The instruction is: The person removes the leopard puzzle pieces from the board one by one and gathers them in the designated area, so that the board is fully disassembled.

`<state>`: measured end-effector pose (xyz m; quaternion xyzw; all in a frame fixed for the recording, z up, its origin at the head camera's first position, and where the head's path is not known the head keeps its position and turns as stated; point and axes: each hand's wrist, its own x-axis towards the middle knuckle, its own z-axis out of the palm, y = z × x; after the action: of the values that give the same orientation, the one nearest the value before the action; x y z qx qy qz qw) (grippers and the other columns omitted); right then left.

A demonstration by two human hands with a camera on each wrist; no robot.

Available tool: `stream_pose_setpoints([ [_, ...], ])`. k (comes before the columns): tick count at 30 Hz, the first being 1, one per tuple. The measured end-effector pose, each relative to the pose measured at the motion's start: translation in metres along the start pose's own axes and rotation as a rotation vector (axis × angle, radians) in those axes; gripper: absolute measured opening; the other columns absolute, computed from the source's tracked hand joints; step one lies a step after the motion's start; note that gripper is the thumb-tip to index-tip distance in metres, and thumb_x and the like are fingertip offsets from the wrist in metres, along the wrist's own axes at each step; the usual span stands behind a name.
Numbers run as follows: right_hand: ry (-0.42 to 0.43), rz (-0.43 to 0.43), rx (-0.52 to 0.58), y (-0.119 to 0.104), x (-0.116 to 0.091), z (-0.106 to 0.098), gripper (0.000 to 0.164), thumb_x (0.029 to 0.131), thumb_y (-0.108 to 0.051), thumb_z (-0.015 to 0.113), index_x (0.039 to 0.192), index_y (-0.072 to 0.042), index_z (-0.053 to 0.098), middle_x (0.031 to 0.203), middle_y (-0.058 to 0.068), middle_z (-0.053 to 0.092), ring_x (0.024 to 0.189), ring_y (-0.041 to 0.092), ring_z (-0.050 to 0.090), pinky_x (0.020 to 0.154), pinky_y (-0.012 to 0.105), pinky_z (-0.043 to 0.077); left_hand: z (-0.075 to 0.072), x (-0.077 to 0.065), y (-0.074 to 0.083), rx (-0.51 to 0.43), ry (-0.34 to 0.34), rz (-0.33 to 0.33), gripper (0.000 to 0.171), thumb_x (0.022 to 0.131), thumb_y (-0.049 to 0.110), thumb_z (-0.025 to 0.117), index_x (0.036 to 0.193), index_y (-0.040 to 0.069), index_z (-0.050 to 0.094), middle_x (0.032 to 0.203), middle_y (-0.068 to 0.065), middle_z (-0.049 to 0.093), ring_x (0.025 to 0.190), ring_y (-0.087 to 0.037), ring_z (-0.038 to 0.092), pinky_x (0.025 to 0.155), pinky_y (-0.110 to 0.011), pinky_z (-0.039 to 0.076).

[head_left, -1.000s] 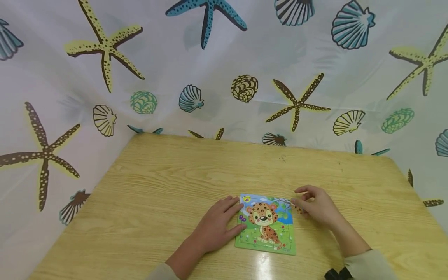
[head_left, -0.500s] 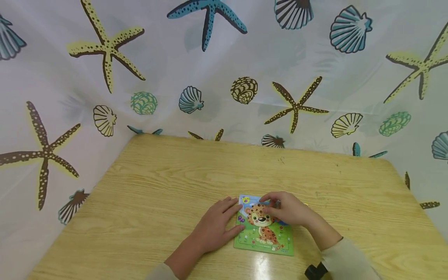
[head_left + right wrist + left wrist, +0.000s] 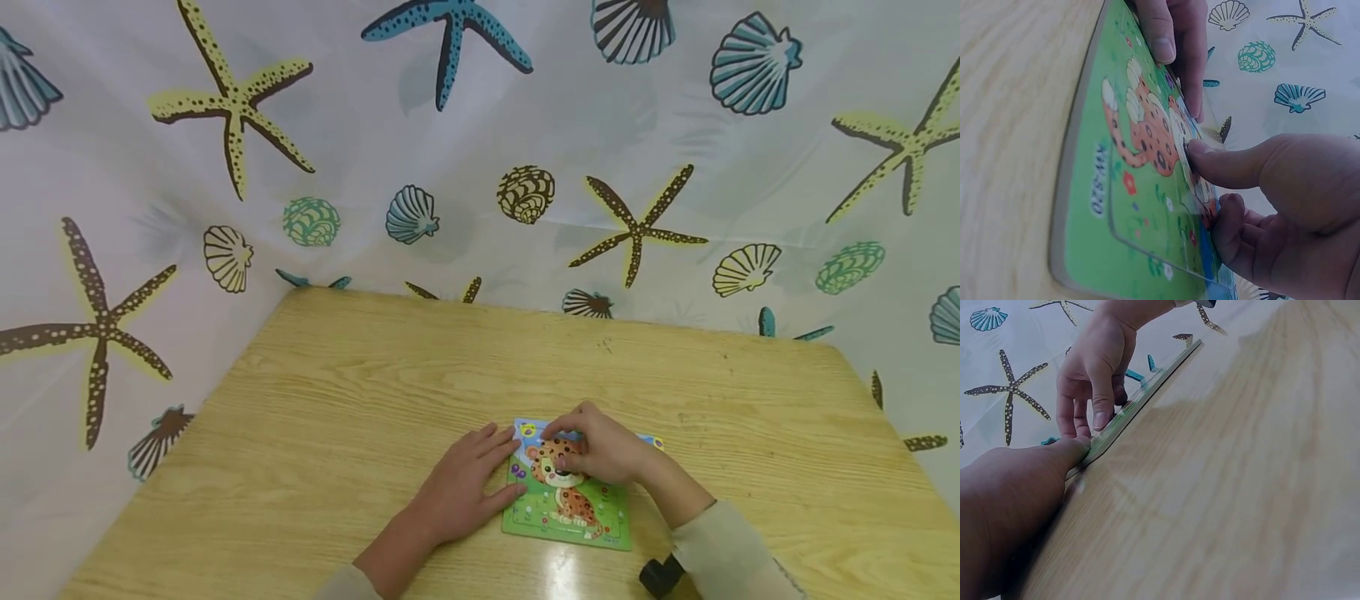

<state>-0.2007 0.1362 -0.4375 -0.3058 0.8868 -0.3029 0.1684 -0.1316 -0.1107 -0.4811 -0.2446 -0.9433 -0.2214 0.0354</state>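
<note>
A square jigsaw puzzle board with a cartoon leopard cub on grass lies on the table. My left hand rests at its left edge, fingers extended and fingertips and thumb on the border. Over the board's upper part, my right hand has thumb and index finger bent around a spotted puzzle piece at the cub's head; its far side is hidden by the hand. In the right wrist view, the right thumb touches the picture, with the other fingers curled near the board's far edge.
A small blue-and-yellow piece shows just behind the right wrist, partly hidden. The wooden table meets a white cloth printed with starfish and shells at the back and sides. A black object sits beside the right sleeve.
My right hand has moved left from beside the board's upper right corner onto the cub's head, bringing the spotted puzzle piece. My left hand stays at the left edge.
</note>
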Motion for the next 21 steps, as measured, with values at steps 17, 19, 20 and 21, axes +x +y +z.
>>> stream_pose_setpoints([
  [17,0.230,0.179,-0.040,-0.011,-0.003,0.008,0.052,0.080,-0.026,0.086,0.125,-0.010,0.066,0.117,0.009,0.062,0.097,0.020,0.061,0.085,0.041,0.052,-0.003,0.000,0.000,-0.012,-0.001,0.006,0.065,0.098,0.055,0.054,0.149,0.015,0.047,0.159,-0.002,0.040,0.149,-0.028,0.034,0.122,-0.048,0.025],
  [19,0.255,0.202,-0.020,-0.008,-0.004,0.010,0.055,0.078,-0.028,0.087,0.124,-0.007,0.067,0.113,0.009,0.060,0.090,0.018,0.058,0.080,0.038,0.052,-0.003,0.000,0.000,-0.011,-0.003,0.004,0.065,0.098,0.055,0.054,0.150,0.015,0.047,0.159,-0.003,0.040,0.149,-0.028,0.033,0.122,-0.048,0.025],
  [20,0.263,0.207,-0.014,-0.006,-0.005,0.011,0.054,0.077,-0.029,0.088,0.123,-0.007,0.067,0.110,0.008,0.060,0.088,0.017,0.056,0.080,0.037,0.051,-0.003,0.000,0.000,-0.009,-0.004,0.004,0.065,0.098,0.055,0.054,0.150,0.015,0.047,0.159,-0.003,0.040,0.149,-0.028,0.033,0.122,-0.048,0.025],
  [21,0.267,0.208,-0.003,-0.004,-0.006,0.012,0.053,0.077,-0.030,0.088,0.121,-0.007,0.068,0.109,0.008,0.059,0.085,0.016,0.055,0.077,0.034,0.051,-0.003,0.000,0.001,-0.008,-0.006,0.003,0.065,0.098,0.055,0.054,0.150,0.015,0.047,0.159,-0.002,0.040,0.149,-0.028,0.033,0.122,-0.048,0.025],
])
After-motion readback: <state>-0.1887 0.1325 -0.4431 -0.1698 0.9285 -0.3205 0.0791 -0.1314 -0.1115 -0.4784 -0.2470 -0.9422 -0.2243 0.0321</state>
